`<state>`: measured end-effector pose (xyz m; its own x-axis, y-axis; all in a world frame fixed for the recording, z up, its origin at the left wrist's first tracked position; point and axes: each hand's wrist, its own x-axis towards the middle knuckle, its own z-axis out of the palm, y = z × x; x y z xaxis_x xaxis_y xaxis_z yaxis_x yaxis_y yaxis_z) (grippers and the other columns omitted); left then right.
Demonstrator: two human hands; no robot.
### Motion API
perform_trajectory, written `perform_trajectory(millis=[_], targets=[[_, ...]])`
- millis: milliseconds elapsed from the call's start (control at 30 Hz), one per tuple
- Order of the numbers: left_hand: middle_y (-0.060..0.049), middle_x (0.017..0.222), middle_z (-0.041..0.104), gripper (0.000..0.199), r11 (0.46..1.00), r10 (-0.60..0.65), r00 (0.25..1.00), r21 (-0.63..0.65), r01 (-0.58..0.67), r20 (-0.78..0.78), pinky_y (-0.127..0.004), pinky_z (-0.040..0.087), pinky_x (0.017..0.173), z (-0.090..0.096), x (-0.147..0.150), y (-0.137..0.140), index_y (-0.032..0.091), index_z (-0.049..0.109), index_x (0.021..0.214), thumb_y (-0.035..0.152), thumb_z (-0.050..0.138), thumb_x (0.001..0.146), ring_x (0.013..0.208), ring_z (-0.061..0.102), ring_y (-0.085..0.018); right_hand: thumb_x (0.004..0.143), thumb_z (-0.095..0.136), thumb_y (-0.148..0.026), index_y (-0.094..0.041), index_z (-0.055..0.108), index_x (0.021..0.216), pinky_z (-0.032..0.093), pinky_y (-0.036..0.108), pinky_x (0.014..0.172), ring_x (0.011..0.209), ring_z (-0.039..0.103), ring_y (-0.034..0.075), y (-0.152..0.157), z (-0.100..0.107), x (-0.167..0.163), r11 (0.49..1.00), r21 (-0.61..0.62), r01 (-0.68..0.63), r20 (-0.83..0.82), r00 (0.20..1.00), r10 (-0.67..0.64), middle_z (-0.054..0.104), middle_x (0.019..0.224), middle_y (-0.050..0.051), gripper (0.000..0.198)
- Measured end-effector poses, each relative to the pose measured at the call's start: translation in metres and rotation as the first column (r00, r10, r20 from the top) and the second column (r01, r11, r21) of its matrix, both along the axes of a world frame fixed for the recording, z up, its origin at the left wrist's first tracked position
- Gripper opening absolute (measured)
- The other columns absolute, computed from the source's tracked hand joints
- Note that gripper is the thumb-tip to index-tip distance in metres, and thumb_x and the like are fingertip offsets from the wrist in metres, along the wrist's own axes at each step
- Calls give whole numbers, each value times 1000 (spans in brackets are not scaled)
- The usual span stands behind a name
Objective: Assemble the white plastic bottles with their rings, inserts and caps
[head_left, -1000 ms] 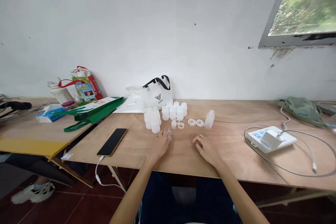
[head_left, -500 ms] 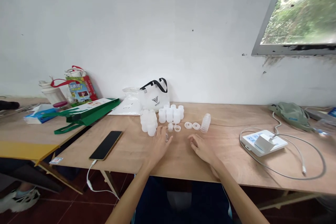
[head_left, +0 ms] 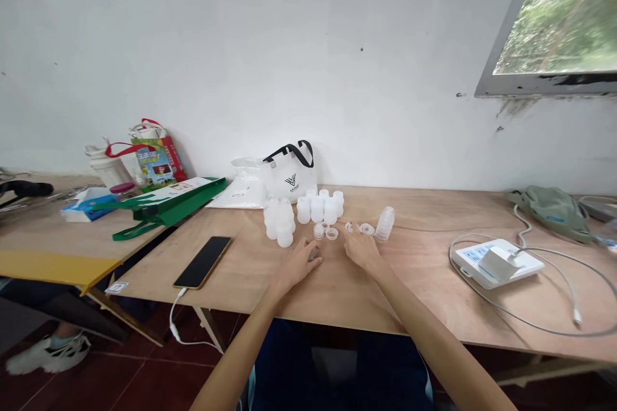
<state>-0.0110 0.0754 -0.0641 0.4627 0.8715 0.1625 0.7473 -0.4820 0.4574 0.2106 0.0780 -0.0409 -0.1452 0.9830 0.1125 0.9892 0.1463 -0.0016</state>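
My left hand point(head_left: 299, 263) rests low over the table, fingers curled round a small clear plastic piece point(head_left: 313, 254). Ahead of it are a clear ring point(head_left: 331, 234) and a small stack of clear rings point(head_left: 319, 231). My right hand point(head_left: 361, 248) has its fingertips closed on a white plastic ring point(head_left: 349, 227), partly covered by them. Just right of that lies another white ring point(head_left: 367, 229). A leaning stack of clear cups point(head_left: 384, 225) is beside it. White translucent bottles stand in two groups, one point(head_left: 279, 221) beyond my left hand and one point(head_left: 317, 209) farther back.
A phone point(head_left: 202, 262) on a cable lies to the left. Behind the bottles are a white bag point(head_left: 292, 180) and a plastic bag point(head_left: 241, 189). A green bag point(head_left: 168, 199) bridges the tables. On the right sit a white device point(head_left: 486, 263), looping cable and a grey-green cloth point(head_left: 549, 212).
My right hand has reached forward onto the nearer white ring and closed its fingertips on it. My left hand has drawn back slightly from the bottles. The view has shifted a little left.
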Motion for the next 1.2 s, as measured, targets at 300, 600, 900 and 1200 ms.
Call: perform_trajectory(millis=[300, 600, 900, 1200], targets=[[-7, 128, 53, 37, 980, 113, 986, 153, -131, 119, -35, 55, 80, 40, 16, -19, 29, 55, 136, 44, 48, 103, 93, 65, -22, 101, 34, -13, -31, 52, 143, 52, 34, 67, 87, 69, 23, -7, -1, -3, 999, -17, -38, 22, 999, 38, 52, 138, 15, 49], [-17, 139, 49, 31, 920, 158, 984, 375, -116, -83, -46, 46, 101, 77, 62, 55, 16, 62, 125, 21, 52, 97, 121, 54, -34, 96, 41, -11, -23, 63, 116, 44, 30, 60, 80, 67, 21, -50, 2, 2, 988, -66, -140, 7, 990, 141, 56, 129, 11, 32], [-11, 148, 50, 42, 916, 106, 989, 397, -58, -99, -51, 37, 107, 92, 76, 103, 20, 67, 113, -2, 43, 86, 130, 48, -30, 99, 43, -17, -25, 64, 108, 31, 28, 55, 81, 66, 18, -75, 1, 5, 983, -24, -183, -159, 971, 177, 57, 136, 6, 24], [-6, 144, 50, 30, 972, -25, 879, 218, -90, 476, -34, 53, 93, 71, 48, -3, 25, 60, 122, 18, 41, 100, 99, 65, -18, 93, 41, -9, -23, 48, 140, 48, 32, 77, 93, 68, 21, -3, 34, 20, 974, 147, -170, -341, 916, 211, 54, 142, 11, 49]])
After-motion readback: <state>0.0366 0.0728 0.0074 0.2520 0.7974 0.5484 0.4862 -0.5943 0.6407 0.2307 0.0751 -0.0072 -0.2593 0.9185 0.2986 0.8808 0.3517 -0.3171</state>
